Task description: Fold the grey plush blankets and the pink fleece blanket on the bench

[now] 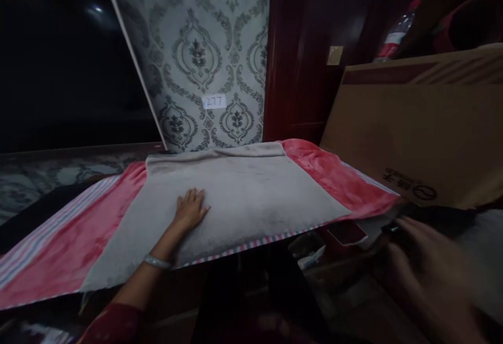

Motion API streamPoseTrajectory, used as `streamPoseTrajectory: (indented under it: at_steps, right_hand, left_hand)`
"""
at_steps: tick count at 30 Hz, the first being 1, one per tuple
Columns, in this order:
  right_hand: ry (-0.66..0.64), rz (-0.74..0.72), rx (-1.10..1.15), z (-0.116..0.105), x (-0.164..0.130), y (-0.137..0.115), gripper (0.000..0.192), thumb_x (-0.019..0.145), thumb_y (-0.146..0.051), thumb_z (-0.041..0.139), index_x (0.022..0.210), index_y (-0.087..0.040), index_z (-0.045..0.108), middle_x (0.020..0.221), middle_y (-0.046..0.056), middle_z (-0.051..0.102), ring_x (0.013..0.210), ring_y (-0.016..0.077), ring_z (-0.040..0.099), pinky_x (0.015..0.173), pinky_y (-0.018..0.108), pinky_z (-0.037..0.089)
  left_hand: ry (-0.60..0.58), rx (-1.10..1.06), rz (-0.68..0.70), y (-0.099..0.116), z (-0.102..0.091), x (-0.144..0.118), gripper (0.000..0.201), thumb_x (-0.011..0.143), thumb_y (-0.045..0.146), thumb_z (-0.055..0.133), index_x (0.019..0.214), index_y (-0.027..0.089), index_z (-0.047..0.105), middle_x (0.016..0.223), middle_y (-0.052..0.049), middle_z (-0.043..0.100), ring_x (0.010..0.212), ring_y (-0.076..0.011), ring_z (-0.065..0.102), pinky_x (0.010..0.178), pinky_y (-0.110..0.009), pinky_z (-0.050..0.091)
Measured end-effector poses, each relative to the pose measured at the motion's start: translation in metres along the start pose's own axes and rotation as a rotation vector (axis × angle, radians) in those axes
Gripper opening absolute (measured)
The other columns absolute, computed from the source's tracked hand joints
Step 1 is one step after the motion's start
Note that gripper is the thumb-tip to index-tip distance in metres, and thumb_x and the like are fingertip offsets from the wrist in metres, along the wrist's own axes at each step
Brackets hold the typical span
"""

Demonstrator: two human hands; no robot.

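My left hand (pixel 190 209) lies flat on a grey plush cloth (pixel 243 192), its fingers slightly spread and a bracelet on the wrist. Pink plush fabric (pixel 314 160) with striped edging shows on both sides of the grey part, and a striped hem runs along the near edge. Off to the lower right, past the cloth's corner, is my right hand (pixel 428 260), smeared by motion. Between its thumb and fingers sits a small black object (pixel 390 227); its kind is too dark and blurred to make out.
A large cardboard box (pixel 408 129) stands at the right, with a red-labelled plastic bottle (pixel 396 34) behind it. A dark screen (pixel 70 66) fills the upper left. Patterned wallpaper carries a paper label (pixel 214 101) reading 277. Dim clutter lies under the cloth's near right edge.
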State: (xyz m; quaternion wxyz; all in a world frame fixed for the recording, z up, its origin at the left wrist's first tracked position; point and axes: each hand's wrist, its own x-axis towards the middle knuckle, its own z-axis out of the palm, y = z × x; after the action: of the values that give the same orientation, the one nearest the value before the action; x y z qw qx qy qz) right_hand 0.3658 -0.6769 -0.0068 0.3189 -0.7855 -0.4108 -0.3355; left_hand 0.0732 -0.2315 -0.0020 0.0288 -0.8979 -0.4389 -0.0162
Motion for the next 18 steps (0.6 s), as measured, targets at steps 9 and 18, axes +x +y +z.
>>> streamPoseTrajectory:
  at_steps: [9, 18]
  right_hand:
    - [-0.439, -0.412, 0.43, 0.21, 0.087, -0.114, 0.05, 0.098, -0.037, 0.044, 0.145, -0.023, 0.05, 0.145, 0.012, 0.053, 0.134, 0.028, 0.048, 0.112, 0.051, 0.041]
    - [-0.875, -0.353, 0.1, 0.342, 0.131, -0.147, 0.057, 0.1, -0.041, 0.035, 0.154, -0.023, 0.04, 0.16, 0.01, 0.034, 0.148, 0.0317, 0.03, 0.115, 0.057, 0.032]
  left_hand:
    - [0.029, -0.013, -0.063, -0.03, 0.033, -0.024, 0.06, 0.101, 0.045, 0.037, 0.157, 0.023, 0.033, 0.165, -0.013, 0.024, 0.153, -0.033, 0.019, 0.121, -0.059, 0.019]
    - [-0.032, -0.053, -0.003, -0.045, 0.028, -0.023, 0.064, 0.098, 0.051, 0.043, 0.156, 0.026, 0.034, 0.165, -0.013, 0.025, 0.151, -0.0354, 0.026, 0.117, -0.061, 0.026]
